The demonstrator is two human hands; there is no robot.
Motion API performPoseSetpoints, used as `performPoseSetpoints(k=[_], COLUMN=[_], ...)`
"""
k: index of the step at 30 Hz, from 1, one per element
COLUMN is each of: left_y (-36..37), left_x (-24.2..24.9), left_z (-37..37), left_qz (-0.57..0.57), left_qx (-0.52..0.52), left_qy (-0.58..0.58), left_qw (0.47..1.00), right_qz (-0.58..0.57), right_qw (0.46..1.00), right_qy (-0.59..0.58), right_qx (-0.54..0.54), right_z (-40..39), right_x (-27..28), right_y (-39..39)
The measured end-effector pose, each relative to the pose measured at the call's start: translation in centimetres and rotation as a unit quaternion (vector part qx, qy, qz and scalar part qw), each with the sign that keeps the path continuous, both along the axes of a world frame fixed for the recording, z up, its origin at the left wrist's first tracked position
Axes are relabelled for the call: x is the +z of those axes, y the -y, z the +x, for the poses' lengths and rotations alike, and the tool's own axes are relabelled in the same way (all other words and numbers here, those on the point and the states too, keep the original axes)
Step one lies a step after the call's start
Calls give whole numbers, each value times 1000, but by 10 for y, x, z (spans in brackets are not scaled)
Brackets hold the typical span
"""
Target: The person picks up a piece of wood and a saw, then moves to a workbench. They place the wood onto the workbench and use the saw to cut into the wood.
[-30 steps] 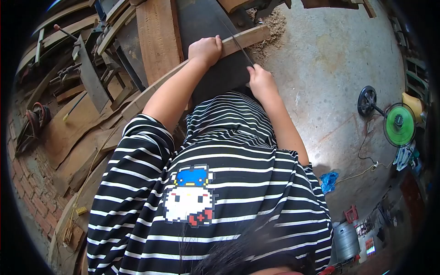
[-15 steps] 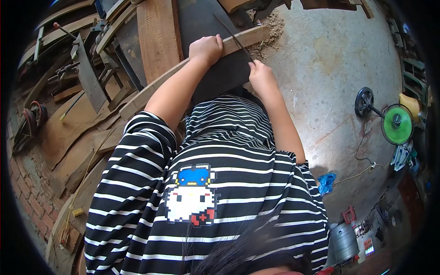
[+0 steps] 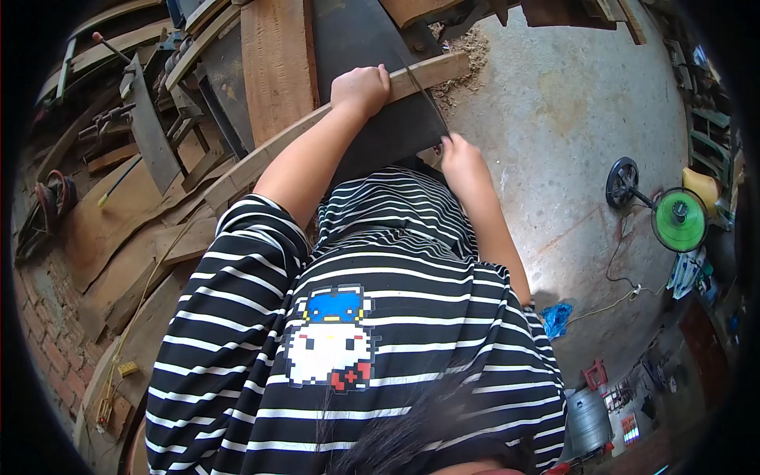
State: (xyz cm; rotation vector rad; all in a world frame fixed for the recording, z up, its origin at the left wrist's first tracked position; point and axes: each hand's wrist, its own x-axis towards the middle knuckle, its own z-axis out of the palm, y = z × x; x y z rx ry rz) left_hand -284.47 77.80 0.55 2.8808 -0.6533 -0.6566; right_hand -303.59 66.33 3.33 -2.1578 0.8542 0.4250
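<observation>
A long wooden board (image 3: 261,161) lies slantwise across a dark flat work surface (image 3: 388,131), its far right end sticking out past the surface's edge. My left hand (image 3: 360,89) is closed over the board and presses it down near that end. My right hand (image 3: 465,161) is closed round the near end of a thin, dark hand saw (image 3: 429,98), its handle mostly hidden by the fingers. The blade, seen almost edge-on, crosses the board just right of my left hand.
A wide reddish plank (image 3: 277,67) lies left of my left hand. Wood shavings (image 3: 473,51) are on the concrete floor beyond the board's end. At right stand a green fan (image 3: 679,219) and its cord. Timber and metal clamps crowd the left side.
My right hand has drawn the saw back toward my body, down and slightly right. My left hand keeps its hold on the board. The whole view has shifted slightly.
</observation>
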Motion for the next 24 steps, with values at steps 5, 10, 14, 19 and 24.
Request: performPoseSetpoints(k=[5,10,14,19,24], left_y=[0,0,-1,0,-2], left_x=[-1,3,2,2,0], left_z=[0,-1,0,-1,-1], left_qz=[5,7,0,-6,-6], left_qx=[4,7,8,8,5], left_qy=[4,2,-2,1,13], left_qw=[1000,1000,1000,1000,1000], right_qz=[-16,-26,-18,2,-15], right_qw=[998,998,999,1000,999], right_qy=[63,55,35,-4,50], right_qx=[11,17,9,-16,-11], right_z=[63,49,-4,-31,-10], right_x=[-40,-32,-9,-5,-18], right_y=[-7,-8,-2,-7,-11])
